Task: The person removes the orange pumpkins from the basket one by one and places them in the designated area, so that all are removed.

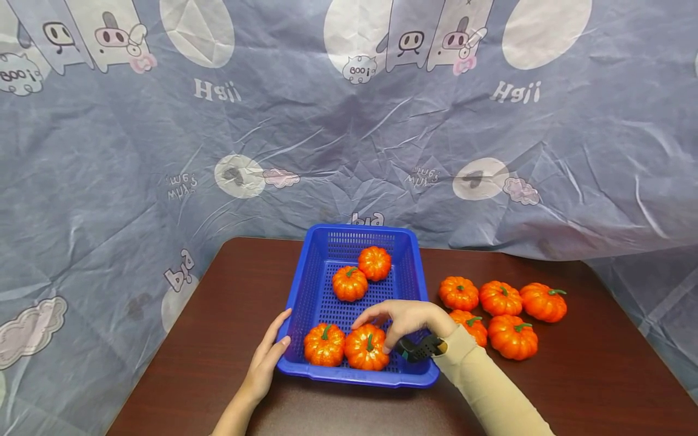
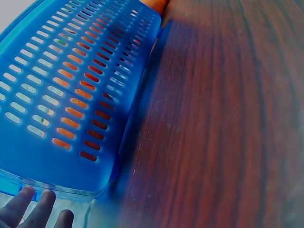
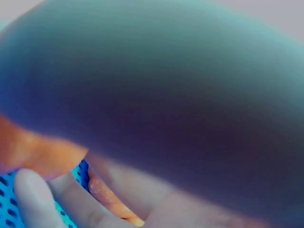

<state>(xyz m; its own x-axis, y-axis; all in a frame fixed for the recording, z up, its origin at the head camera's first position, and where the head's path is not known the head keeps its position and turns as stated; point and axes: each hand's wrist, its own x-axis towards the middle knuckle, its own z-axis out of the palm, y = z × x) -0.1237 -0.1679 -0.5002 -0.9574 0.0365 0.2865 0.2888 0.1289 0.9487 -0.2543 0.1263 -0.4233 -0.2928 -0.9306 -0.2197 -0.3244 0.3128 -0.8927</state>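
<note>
A blue plastic basket [image 1: 357,376] with slotted walls holds several small orange pumpkins. My right hand [image 1: 406,318] reaches into its near part and grips a pumpkin [image 1: 366,352], with the thumb at its right side and a fingertip at its upper left. Just left of it sits another pumpkin [image 1: 324,348] with a green stem. Farther back in the basket are two more, one pumpkin [image 1: 349,284] touching the other pumpkin [image 1: 375,263]. With fairly straight fingers, my left hand [image 1: 264,357] touches the basket's left rim; its fingertips [image 2: 45,199] show there in the left wrist view.
Several more pumpkins [image 1: 512,338] lie grouped on the dark wooden table [image 1: 218,303], right of the basket. One of them is partly covered by the right wrist. A grey printed cloth [image 1: 327,139] hangs behind the table. A dark blurred shape fills most of the right wrist view.
</note>
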